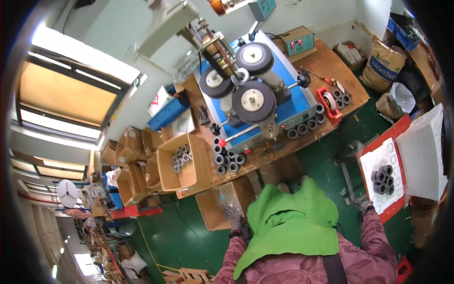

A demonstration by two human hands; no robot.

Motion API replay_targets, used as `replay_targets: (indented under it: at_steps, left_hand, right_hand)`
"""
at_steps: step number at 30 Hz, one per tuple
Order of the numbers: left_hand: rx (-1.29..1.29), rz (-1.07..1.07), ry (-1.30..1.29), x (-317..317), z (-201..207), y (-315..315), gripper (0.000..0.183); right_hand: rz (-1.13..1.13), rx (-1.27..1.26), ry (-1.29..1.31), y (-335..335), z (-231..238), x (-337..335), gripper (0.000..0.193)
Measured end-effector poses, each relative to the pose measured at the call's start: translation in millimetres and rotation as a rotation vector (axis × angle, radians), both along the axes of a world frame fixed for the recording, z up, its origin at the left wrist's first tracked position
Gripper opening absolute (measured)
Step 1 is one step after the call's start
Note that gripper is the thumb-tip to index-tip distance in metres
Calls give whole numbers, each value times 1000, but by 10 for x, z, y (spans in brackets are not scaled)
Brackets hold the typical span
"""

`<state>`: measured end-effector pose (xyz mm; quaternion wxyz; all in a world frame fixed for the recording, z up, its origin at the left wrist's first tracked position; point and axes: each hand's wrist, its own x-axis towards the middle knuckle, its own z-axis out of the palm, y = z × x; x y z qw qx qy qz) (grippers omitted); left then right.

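Left grip (235, 218) at near edge of carton (211, 208). Table (333, 59) ahead of both grips: machine (254, 109) on it, box (201, 163) left of machine, rings (181, 158) inside. Right grip (365, 206) just beside tray (370, 165); other rings (382, 179) on tray.

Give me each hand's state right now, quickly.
Left hand: at the open cardboard box; grip cannot be told.
Right hand: by the red-edged tray; grip cannot be told.

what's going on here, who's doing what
A person in a green apron faces a workbench bearing a blue machine. Their left hand is by an open cardboard box; their right hand is at a red-edged tray holding dark rings. Whether either grips anything is unclear. More rings sit on the workbench.
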<state>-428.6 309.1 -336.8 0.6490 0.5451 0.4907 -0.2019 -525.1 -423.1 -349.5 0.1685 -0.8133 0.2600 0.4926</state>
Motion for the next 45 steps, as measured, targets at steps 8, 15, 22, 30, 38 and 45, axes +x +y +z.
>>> replay_targets:
  at_steps: [8, 15, 22, 30, 38, 45]
  left_hand:
    - [58, 106, 206, 265, 148, -104, 17]
    - [234, 22, 60, 697, -156, 197, 23]
    - [221, 0, -206, 1277, 73, -121, 25]
    - [-232, -49, -348, 2315, 491, -1387, 34]
    - [-668, 296, -393, 3056, -451, -1972, 38]
    - [-582, 566, -333, 2906, -528, -1590, 55]
  right_hand:
    - [-526, 124, -109, 929, 139, 23, 73]
    - [-446, 76, -83, 1503, 320, 361, 82]
    - [-569, 126, -225, 1540, 602, 820, 61]
    - [-197, 87, -379, 1466, 1050, 1871, 59]
    - [79, 84, -516, 863, 1496, 2481, 57]
    - [35, 156, -472, 310, 1495, 2703, 54]
